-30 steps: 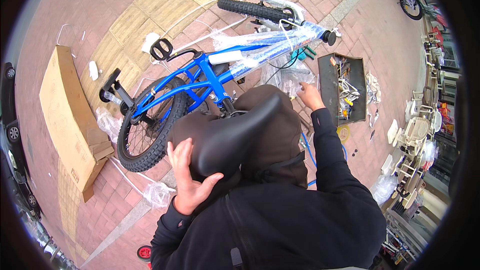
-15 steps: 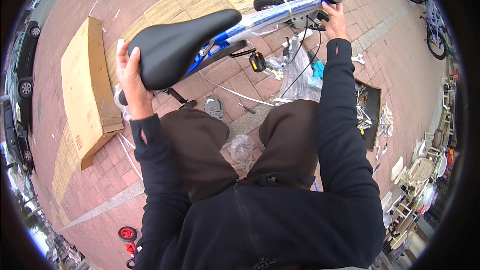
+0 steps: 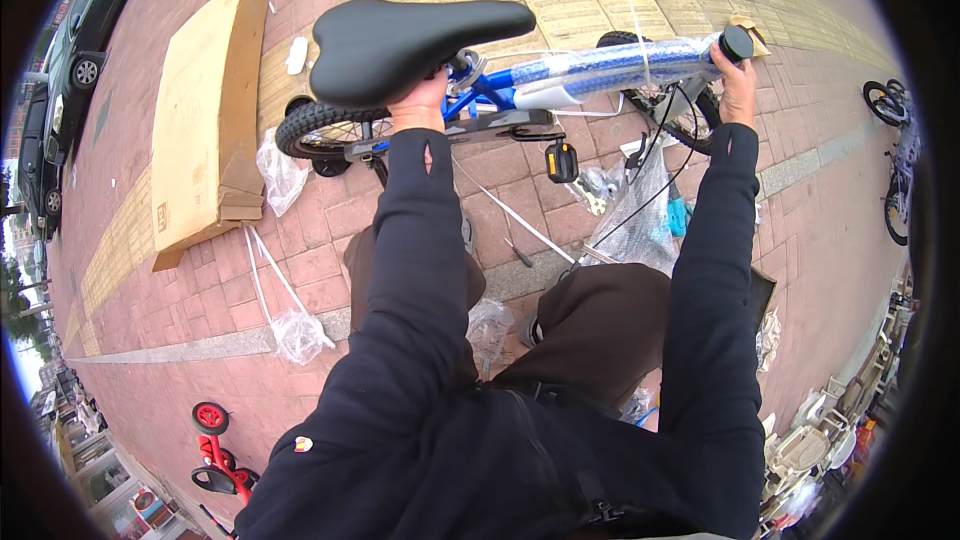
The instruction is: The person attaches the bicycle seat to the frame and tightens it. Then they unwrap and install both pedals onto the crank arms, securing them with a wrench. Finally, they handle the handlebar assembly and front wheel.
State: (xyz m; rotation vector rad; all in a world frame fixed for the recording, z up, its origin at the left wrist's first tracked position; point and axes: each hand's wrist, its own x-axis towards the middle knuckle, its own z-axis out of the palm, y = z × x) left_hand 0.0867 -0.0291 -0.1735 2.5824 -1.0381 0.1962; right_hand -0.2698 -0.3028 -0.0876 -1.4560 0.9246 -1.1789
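A small blue bicycle stands across in front of me, its frame partly wrapped in clear bubble wrap. My left hand is closed beneath the black saddle, with most of its fingers hidden by it. At the front end, my right hand grips the head tube just under a round black cap. No handlebar shows on the tube. Black cables hang down from the front. The rear wheel and a black pedal are visible below.
A large cardboard box lies at the left. Clear plastic bags, white straps and plastic sheeting litter the brick paving. A red child's ride-on stands at lower left, parked cars beyond. Other bicycles and white chairs are at right.
My left hand has gone from the saddle's rear edge to underneath it. The bicycle sits further right in view, and its rear wheel now shows. My right hand remains at the head tube.
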